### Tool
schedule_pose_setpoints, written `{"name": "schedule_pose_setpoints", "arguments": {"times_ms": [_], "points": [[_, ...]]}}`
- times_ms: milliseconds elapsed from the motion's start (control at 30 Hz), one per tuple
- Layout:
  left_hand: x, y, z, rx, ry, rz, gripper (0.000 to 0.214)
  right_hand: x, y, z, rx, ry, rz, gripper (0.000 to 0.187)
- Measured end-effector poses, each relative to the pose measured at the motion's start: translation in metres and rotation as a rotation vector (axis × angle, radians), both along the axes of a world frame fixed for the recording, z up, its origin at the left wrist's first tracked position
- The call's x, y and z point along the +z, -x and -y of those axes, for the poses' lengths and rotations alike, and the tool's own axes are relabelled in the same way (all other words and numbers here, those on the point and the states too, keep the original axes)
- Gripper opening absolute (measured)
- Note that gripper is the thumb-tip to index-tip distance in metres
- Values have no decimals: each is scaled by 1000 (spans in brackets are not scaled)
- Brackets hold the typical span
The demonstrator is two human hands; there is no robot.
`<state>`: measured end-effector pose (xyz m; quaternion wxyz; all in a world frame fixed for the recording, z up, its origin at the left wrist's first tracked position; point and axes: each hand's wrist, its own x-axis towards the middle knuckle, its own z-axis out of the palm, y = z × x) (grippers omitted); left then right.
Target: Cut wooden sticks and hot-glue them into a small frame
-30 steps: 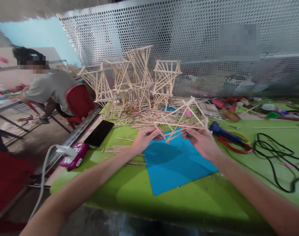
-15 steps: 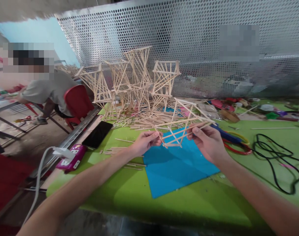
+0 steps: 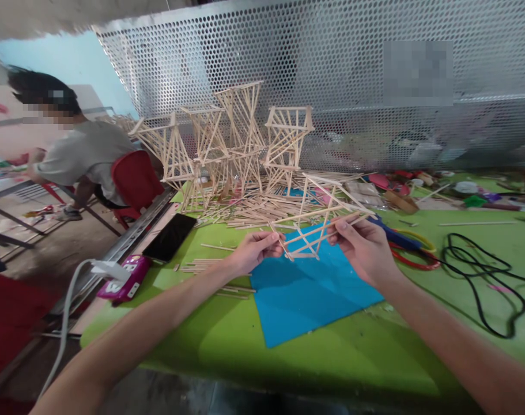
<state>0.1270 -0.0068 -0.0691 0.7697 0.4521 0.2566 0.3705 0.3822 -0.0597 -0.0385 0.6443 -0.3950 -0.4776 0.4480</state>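
Observation:
Between my two hands I hold a light frame of thin wooden sticks above a blue sheet. The fingers of my left hand pinch its near left corner. My right hand is closed on the sticks at its right side, and some of its fingertips are hidden behind them. Behind the frame lies a heap of loose wooden sticks. Several tall stick structures stand at the back. A few more loose sticks rest left of the sheet.
On the green tabletop, a phone and a purple power strip lie left. Blue-handled scissors, coloured rings and a black cord lie right. A perforated metal panel stands behind. A person sits on a red chair.
My hands and the stick frame keep nearly the same pose. The view has shifted slightly, and the seated person's head appears a little differently placed.

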Motion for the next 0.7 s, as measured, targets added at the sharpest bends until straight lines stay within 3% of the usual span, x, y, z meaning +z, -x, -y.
{"name": "schedule_pose_setpoints", "arguments": {"times_ms": [267, 400, 500, 567, 700], "points": [[6, 7, -6, 78, -139, -56, 42, 1, -6, -9, 15, -17, 79, 28], [5, 15, -16, 93, -210, -102, 43, -6, -24, -22, -143, -54, 212, 32], [2, 21, -26, 108, -259, -115, 41, -8, -39, -29, -367, -194, 411, 53], [0, 24, -32, 107, -273, -122, 40, -5, -48, -30, -435, -342, 601, 62], [1, 26, -34, 79, -257, -144, 45, 4, -62, -29, -414, -581, 912, 45]]}}
